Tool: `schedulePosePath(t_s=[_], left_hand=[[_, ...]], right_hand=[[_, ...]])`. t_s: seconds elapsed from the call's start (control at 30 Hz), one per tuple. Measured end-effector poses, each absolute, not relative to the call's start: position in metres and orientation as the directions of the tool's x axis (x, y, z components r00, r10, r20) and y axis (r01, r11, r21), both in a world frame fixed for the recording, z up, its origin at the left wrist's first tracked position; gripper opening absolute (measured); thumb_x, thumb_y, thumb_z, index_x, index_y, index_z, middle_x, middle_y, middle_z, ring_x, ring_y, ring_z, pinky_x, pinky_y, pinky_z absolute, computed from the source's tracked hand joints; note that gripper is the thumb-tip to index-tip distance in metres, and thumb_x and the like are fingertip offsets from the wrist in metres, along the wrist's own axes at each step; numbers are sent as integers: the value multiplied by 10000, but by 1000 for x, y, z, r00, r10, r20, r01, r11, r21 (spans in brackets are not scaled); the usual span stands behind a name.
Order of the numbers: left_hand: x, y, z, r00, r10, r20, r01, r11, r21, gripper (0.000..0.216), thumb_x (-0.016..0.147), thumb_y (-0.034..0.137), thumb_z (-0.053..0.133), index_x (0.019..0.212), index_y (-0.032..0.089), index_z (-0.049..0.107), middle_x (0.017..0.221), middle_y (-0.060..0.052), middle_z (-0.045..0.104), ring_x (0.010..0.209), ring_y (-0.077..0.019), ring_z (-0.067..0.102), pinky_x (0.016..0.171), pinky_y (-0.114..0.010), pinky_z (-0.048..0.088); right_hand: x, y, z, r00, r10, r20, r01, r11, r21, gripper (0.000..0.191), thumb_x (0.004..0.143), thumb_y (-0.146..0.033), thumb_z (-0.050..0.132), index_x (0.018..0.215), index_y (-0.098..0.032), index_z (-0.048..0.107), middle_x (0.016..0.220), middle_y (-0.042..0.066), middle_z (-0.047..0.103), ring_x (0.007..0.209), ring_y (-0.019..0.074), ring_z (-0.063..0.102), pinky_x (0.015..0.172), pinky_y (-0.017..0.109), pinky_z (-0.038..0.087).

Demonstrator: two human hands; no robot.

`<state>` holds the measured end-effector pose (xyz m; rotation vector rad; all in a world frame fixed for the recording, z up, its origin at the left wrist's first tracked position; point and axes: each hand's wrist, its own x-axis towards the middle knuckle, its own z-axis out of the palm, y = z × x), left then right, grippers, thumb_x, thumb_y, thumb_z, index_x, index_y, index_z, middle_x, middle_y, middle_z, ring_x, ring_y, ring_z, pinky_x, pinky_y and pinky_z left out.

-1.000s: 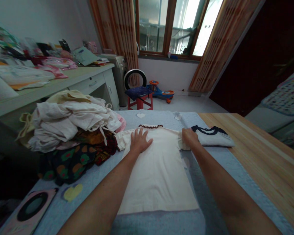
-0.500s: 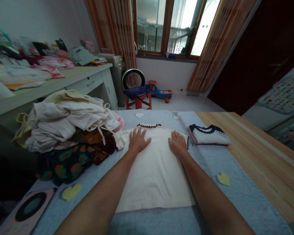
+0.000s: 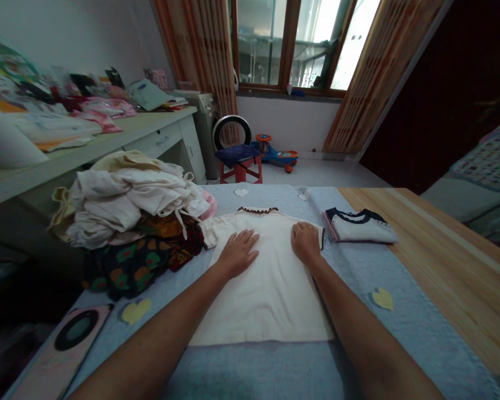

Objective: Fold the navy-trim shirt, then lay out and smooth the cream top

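Observation:
A cream short-sleeved shirt with a dark brown ruffled collar lies spread on the blue cloth, its hem toward me. My left hand rests flat on the upper left part of the shirt, fingers stretched out. At the shirt's right shoulder, beside the brown-edged sleeve, my right hand has its fingers curled in against the fabric; the fingertips are hidden. The left sleeve lies against a heap of clothes. A folded white shirt with a navy neckline sits to the right.
The blue cloth with heart patches covers much of the wooden table. A pink phone-like object lies at the front left. Beyond the table are a red stool and a blue ride-on toy. A cluttered desk runs along the left.
My left hand has slid down the shirt toward me, still flat. My right hand's fingers have curled in from lying flat. The view has shifted slightly.

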<state>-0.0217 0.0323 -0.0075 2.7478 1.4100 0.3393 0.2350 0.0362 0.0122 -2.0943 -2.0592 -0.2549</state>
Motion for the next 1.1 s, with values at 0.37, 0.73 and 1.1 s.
schedulePosePath(t_s=[0.37, 0.73, 1.1], left_hand=[[-31, 18, 1, 508, 849, 147, 841, -526, 131, 485, 968, 385, 424, 1426, 230, 464, 1525, -68, 423, 1425, -246, 338, 1165, -460, 272], [-44, 11, 0, 450, 878, 166, 879, -468, 89, 429, 973, 270, 370, 1364, 191, 526, 1485, -82, 473, 1396, -255, 378, 1144, -411, 311], [-13, -4, 8, 264, 964, 33, 959, -266, 100, 659, 923, 617, 409, 1436, 205, 438, 1548, -159, 353, 1412, -458, 267, 1101, -595, 259]], right_hand=[[199, 9, 7, -234, 963, 132, 960, 251, -129, 446, 987, -336, 411, 1383, -147, 492, 1522, 124, 404, 1398, 236, 342, 1135, 351, 233], [191, 10, 23, -2, 1000, 2, 992, 3, -123, 380, 940, -159, 388, 1268, -120, 576, 1349, 180, 559, 1249, 234, 510, 1023, 337, 369], [160, -6, 4, -92, 977, 190, 966, 135, -223, 368, 942, -246, 443, 1277, -168, 572, 1444, 107, 495, 1342, 216, 405, 1137, 343, 254]])
